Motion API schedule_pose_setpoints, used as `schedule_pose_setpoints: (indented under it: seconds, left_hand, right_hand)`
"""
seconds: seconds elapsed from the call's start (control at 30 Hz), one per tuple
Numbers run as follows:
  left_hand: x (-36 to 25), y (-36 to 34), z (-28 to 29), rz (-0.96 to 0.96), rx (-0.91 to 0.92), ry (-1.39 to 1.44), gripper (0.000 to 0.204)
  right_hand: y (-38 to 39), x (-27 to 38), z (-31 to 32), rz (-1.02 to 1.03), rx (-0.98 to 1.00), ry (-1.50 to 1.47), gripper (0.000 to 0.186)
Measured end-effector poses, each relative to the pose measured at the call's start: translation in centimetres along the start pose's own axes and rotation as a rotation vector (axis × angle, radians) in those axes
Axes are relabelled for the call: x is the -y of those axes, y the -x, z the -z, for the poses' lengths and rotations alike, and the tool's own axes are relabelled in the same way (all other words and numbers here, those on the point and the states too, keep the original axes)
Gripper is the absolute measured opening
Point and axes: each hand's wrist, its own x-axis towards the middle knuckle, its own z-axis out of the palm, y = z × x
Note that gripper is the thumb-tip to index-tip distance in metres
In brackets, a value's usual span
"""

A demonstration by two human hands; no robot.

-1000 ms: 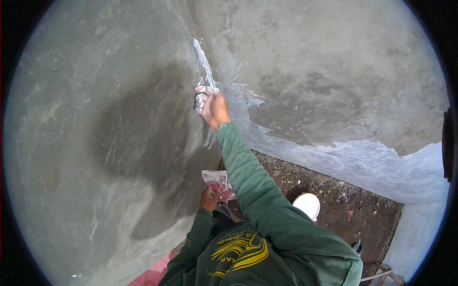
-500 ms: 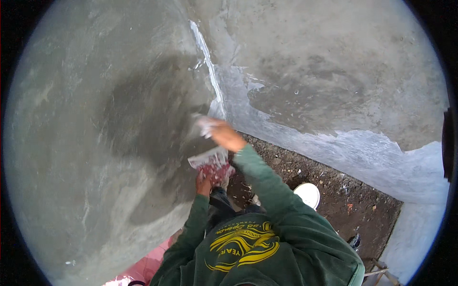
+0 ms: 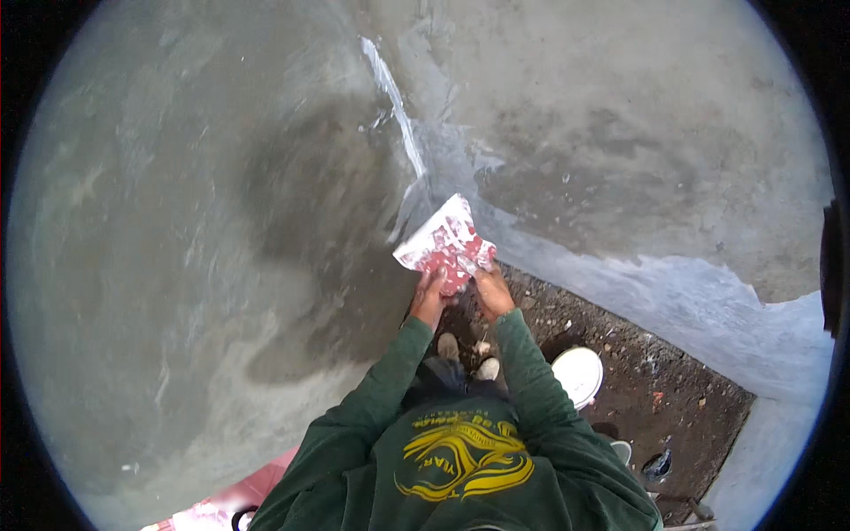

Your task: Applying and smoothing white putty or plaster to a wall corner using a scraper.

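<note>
a second ago the right hand (image 3: 492, 292) was stretched up the wall corner; now it has come back down and meets the left hand (image 3: 431, 296) in front of the chest. both grips are clenched on the lower edge of a flat red board smeared with white filler (image 3: 445, 245), which sits just above the fingers, tilted toward the grey wall (image 3: 177, 248). the white strip of filler (image 3: 394, 97) runs up the corner well above the hands. a white bucket (image 3: 577, 375) stands on the dirt floor near the right elbow.

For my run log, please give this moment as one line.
left hand: holds red board | right hand: at the board | white putty line in wall corner | white bucket below
</note>
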Motion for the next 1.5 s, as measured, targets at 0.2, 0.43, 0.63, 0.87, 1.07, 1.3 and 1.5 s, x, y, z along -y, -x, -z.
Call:
schedule_pose_setpoints:
  seconds: [0.2, 0.43, 0.63, 0.87, 1.07, 1.3, 1.5]
  left_hand:
    - [-3.4, 0.4, 5.1, -0.418, 0.204, -1.201, 0.029]
    - [-27.7, 6.0, -1.7, -1.456, -0.538, -2.002, 0.053]
    - [-29.6, 4.5, -0.9, -1.172, -0.925, -2.539, 0.048]
    - [-28.8, 3.4, -1.0, -1.04, -0.968, -2.646, 0.048]
    - [-29.2, 3.3, -0.7, -1.074, -0.983, -2.676, 0.049]
    - [-29.4, 3.1, -1.1, -1.117, -0.976, -2.691, 0.046]
    - [-29.4, 3.0, -0.8, -1.155, -0.937, -2.691, 0.046]
  right_hand:
    - [-4.1, 2.1, 5.1, 0.354, -0.276, 0.756, 0.027]
    - [-14.3, 0.4, 6.3, 0.703, -0.235, 1.086, 0.032]
    - [-20.0, -2.2, 5.5, 0.682, -0.192, 1.176, 0.034]
    - [-24.8, -3.2, 5.0, 0.688, -0.231, 1.258, 0.033]
    - [-25.1, -5.3, 4.2, 0.669, -0.258, 1.112, 0.033]
    - [-22.6, -7.7, -1.1, 0.57, -0.142, 0.984, 0.032]
    - [-18.5, -7.7, 2.2, 0.511, -0.021, 0.968, 0.036]
